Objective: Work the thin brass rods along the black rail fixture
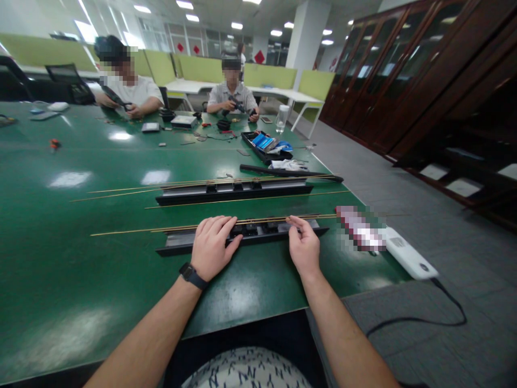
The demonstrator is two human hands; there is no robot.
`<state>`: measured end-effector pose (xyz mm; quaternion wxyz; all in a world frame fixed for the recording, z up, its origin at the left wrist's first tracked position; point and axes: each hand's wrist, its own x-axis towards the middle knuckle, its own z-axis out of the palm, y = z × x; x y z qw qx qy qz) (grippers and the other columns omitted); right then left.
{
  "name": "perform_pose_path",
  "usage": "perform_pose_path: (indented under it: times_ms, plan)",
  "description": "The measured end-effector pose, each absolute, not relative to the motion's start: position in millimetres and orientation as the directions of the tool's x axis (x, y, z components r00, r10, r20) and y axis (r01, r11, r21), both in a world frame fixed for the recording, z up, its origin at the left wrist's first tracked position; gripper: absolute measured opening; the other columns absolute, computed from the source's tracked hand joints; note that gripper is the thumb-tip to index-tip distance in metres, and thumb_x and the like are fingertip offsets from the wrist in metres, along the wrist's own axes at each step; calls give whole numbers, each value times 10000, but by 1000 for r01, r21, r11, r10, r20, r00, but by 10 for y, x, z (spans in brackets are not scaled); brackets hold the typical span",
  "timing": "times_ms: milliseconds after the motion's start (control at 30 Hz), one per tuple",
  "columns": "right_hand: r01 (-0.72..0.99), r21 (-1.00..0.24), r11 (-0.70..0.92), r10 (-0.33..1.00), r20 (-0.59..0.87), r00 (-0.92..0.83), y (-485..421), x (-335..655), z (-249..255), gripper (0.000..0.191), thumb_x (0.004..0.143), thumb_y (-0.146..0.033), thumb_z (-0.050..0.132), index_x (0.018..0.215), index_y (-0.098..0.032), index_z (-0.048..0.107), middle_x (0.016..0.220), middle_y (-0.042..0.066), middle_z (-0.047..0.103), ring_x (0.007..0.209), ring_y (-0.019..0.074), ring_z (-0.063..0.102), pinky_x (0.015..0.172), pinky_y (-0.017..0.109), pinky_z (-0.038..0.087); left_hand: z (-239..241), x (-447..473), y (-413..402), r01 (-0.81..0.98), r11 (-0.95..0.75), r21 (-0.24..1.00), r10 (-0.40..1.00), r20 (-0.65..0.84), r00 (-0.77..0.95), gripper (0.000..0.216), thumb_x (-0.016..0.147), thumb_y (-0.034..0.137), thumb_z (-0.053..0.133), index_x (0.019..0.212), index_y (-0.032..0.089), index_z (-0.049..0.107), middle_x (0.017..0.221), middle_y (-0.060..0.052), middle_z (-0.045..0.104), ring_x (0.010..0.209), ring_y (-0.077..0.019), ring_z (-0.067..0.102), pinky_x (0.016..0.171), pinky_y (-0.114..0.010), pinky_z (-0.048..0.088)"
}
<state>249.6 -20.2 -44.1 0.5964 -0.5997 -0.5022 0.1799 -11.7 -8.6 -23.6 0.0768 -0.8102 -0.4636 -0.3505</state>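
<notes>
A long black channel (262, 237) with a grey inside and dark blocks in its middle lies on the green table in front of me. Thin brass-coloured rods (133, 233) run lengthwise along its far side and stick out past both ends. My left hand (212, 243) lies across the channel, fingers over the far edge and thumb at the near side, steadying it. Near the channel's right end my right hand (304, 242) is closed, thumb and fingertips pinched at the rods. Its fingers partly hide the contact.
Behind lies a second black channel (234, 195) with more rods. Farther back are a black tube (291, 172), white gloves (287, 165) and a black tray (266, 148). A white power strip (410, 253) sits at the right table edge. Two people work across the table.
</notes>
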Motion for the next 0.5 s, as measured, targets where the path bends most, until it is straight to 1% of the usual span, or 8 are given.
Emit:
perform_pose_path:
  times_ms: [133, 200, 267, 367, 433, 500]
  plan:
    - [403, -884, 236, 844, 392, 367, -216, 2483, -443, 319, 932, -305, 580, 1206, -210, 713, 1194, 106, 782, 1105, 250, 748, 969, 409, 590, -235, -115, -89, 806, -555, 206, 700, 638, 320, 408, 978, 395, 631, 1351, 232, 653, 1277, -107, 723, 1227, -310, 633, 1101, -502, 424]
    - [412, -877, 247, 869, 389, 306, -237, 2465, -433, 336, 936, -311, 584, 1236, -221, 707, 1229, 100, 773, 1064, 240, 756, 913, 382, 606, -237, -115, -89, 806, -553, 210, 703, 637, 317, 407, 977, 394, 628, 1353, 238, 652, 1279, -106, 723, 1231, -311, 631, 1103, -500, 419]
    - [421, -873, 246, 884, 380, 271, -257, 2449, -422, 350, 939, -323, 591, 1257, -227, 702, 1257, 100, 763, 973, 225, 767, 815, 349, 617, -240, -117, -88, 806, -553, 212, 705, 634, 317, 408, 979, 395, 624, 1355, 240, 650, 1281, -105, 721, 1234, -310, 630, 1105, -495, 417]
    - [421, -878, 227, 879, 370, 300, -264, 2446, -419, 374, 941, -341, 595, 1285, -225, 686, 1253, 108, 764, 780, 185, 751, 688, 314, 599, -240, -119, -88, 805, -556, 207, 703, 634, 322, 411, 979, 396, 626, 1354, 227, 651, 1280, -109, 721, 1228, -307, 630, 1104, -490, 422]
    - [414, -885, 213, 864, 368, 343, -249, 2458, -429, 387, 940, -343, 594, 1297, -217, 673, 1230, 113, 771, 759, 181, 746, 691, 314, 596, -236, -119, -90, 804, -559, 202, 699, 636, 326, 411, 980, 394, 628, 1353, 220, 651, 1278, -112, 721, 1223, -305, 631, 1101, -491, 425]
    - [410, -888, 209, 846, 374, 380, -227, 2473, -443, 370, 935, -334, 593, 1269, -204, 683, 1206, 117, 778, 878, 210, 765, 785, 338, 607, -231, -119, -92, 805, -558, 201, 700, 636, 326, 410, 982, 393, 628, 1353, 220, 651, 1278, -113, 721, 1223, -305, 631, 1096, -493, 427]
